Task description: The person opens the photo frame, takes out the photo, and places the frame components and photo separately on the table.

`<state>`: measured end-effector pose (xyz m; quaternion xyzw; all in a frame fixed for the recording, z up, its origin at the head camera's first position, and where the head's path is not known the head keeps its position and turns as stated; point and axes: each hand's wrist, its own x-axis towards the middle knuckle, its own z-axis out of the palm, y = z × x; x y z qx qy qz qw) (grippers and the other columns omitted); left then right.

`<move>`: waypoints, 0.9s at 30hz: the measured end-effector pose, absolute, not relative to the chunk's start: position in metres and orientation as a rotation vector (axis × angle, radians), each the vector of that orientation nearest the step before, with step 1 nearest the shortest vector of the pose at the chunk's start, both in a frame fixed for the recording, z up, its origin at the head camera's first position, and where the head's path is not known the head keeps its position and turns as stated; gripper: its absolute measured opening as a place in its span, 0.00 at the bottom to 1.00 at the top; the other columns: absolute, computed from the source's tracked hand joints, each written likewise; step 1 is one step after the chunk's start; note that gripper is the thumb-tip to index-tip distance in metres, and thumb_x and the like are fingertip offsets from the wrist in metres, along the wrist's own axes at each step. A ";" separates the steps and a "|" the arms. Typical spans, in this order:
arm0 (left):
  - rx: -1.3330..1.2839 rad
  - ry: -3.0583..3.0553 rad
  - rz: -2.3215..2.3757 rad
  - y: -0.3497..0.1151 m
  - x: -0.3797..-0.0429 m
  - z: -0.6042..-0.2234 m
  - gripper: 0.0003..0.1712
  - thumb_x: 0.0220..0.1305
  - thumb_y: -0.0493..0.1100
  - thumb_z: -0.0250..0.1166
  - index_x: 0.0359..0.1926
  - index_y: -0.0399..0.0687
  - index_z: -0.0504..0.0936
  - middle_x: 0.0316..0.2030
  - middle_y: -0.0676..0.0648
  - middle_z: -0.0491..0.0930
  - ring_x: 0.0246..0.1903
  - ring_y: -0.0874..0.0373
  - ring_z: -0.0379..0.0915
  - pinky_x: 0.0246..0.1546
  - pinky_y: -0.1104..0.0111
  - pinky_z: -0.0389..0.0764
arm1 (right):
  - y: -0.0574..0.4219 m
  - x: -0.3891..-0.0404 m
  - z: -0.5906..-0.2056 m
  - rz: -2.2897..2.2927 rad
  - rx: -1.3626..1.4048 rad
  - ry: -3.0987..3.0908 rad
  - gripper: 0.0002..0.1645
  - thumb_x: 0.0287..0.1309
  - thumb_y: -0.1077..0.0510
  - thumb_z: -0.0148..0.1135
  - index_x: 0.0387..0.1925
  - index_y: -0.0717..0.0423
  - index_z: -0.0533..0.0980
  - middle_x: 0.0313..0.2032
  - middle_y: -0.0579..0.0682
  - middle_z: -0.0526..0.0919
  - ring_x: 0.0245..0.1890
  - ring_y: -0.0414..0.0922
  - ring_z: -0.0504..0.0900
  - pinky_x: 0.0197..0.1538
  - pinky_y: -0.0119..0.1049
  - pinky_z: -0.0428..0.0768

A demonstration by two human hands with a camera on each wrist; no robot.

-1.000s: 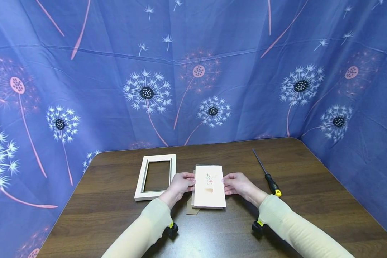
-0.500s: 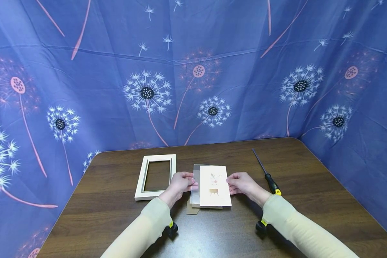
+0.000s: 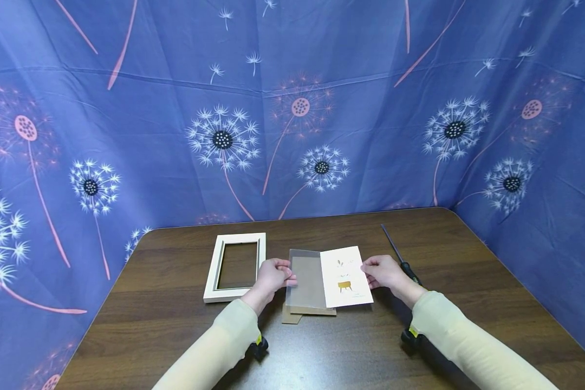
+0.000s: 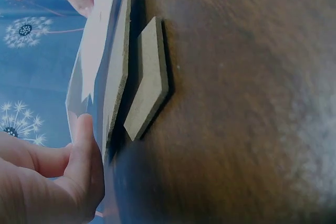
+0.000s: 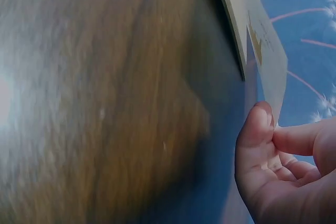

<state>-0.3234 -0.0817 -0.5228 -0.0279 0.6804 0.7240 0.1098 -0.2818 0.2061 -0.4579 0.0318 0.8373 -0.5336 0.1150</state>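
My left hand pinches the left edge of a clear plastic sheet, which is raised over a brown backing board. My right hand pinches the right edge of a white card printed with a plant and a yellow-brown pot on legs. The card is tilted slightly and overlaps the sheet's right part. In the left wrist view the thumb lies against the sheet's corner. The right wrist view has thumb and fingers gripping the card's edge. Under the board, a small brown cardboard piece sticks out.
A white picture frame lies to the left of my left hand. Beyond my right hand is a screwdriver with a black and yellow handle, partly hidden by the hand. Behind the wooden table hangs a blue dandelion-patterned cloth.
My right hand has moved right with the card, sliding it off most of the clear sheet and uncovering it. The left hand has stayed nearly in place, holding the sheet.
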 end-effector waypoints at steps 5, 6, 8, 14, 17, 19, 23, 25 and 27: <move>-0.060 2.053 2.115 -0.081 -0.320 -0.521 0.17 0.58 0.20 0.53 0.51 0.23 0.69 0.25 0.45 0.72 0.24 0.56 0.80 0.32 0.62 0.86 | 0.218 -0.281 -0.455 -1.537 0.103 2.498 0.14 0.64 0.66 0.50 0.44 0.78 0.71 0.23 0.51 0.79 0.22 0.41 0.78 0.29 0.38 0.84; -0.060 2.060 2.112 -0.081 -0.319 -0.520 0.17 0.58 0.20 0.53 0.51 0.22 0.69 0.25 0.44 0.73 0.24 0.55 0.80 0.32 0.62 0.86 | 0.220 -0.280 -0.455 -1.534 0.108 2.506 0.15 0.64 0.66 0.50 0.44 0.78 0.71 0.23 0.51 0.79 0.22 0.40 0.78 0.29 0.38 0.84; -0.062 2.068 2.110 -0.081 -0.317 -0.519 0.17 0.58 0.20 0.53 0.50 0.22 0.69 0.25 0.44 0.73 0.24 0.56 0.80 0.32 0.63 0.86 | 0.222 -0.280 -0.453 -1.523 0.119 2.521 0.15 0.64 0.66 0.50 0.44 0.78 0.71 0.23 0.51 0.79 0.22 0.40 0.78 0.29 0.38 0.84; -0.085 2.086 2.094 -0.079 -0.304 -0.504 0.17 0.59 0.21 0.53 0.51 0.22 0.68 0.26 0.44 0.73 0.25 0.58 0.80 0.32 0.66 0.86 | 0.221 -0.280 -0.452 -1.575 0.121 2.468 0.16 0.64 0.66 0.50 0.45 0.79 0.70 0.22 0.49 0.79 0.22 0.39 0.77 0.30 0.37 0.83; -0.106 2.110 2.079 -0.075 -0.295 -0.490 0.17 0.59 0.21 0.53 0.51 0.21 0.67 0.27 0.44 0.74 0.24 0.59 0.79 0.32 0.67 0.85 | 0.219 -0.281 -0.451 -1.610 0.122 2.422 0.16 0.65 0.65 0.49 0.45 0.78 0.70 0.23 0.49 0.78 0.22 0.39 0.77 0.29 0.35 0.83; -0.123 2.118 2.078 -0.073 -0.290 -0.482 0.17 0.59 0.21 0.53 0.50 0.21 0.67 0.27 0.43 0.74 0.24 0.59 0.78 0.31 0.67 0.86 | 0.217 -0.281 -0.450 -1.618 0.132 2.399 0.16 0.66 0.65 0.49 0.46 0.78 0.70 0.23 0.49 0.78 0.23 0.39 0.77 0.29 0.33 0.82; -0.082 2.226 2.060 -0.071 -0.286 -0.476 0.15 0.57 0.21 0.55 0.47 0.20 0.69 0.28 0.38 0.76 0.22 0.57 0.75 0.27 0.64 0.86 | 0.215 -0.282 -0.449 -1.667 0.148 2.319 0.17 0.66 0.64 0.49 0.48 0.78 0.68 0.23 0.48 0.78 0.23 0.38 0.77 0.28 0.30 0.81; -0.067 2.356 1.980 -0.071 -0.285 -0.475 0.14 0.55 0.22 0.57 0.45 0.23 0.71 0.27 0.38 0.77 0.22 0.58 0.74 0.23 0.66 0.84 | 0.213 -0.282 -0.448 -1.705 0.155 2.268 0.17 0.66 0.64 0.49 0.48 0.77 0.68 0.22 0.47 0.78 0.23 0.38 0.77 0.28 0.29 0.81; -0.052 2.507 1.865 -0.071 -0.285 -0.475 0.13 0.53 0.24 0.59 0.42 0.25 0.74 0.26 0.40 0.78 0.20 0.59 0.73 0.18 0.69 0.81 | 0.211 -0.282 -0.448 -1.745 0.155 2.218 0.17 0.65 0.64 0.50 0.48 0.77 0.68 0.22 0.47 0.78 0.22 0.38 0.77 0.28 0.29 0.81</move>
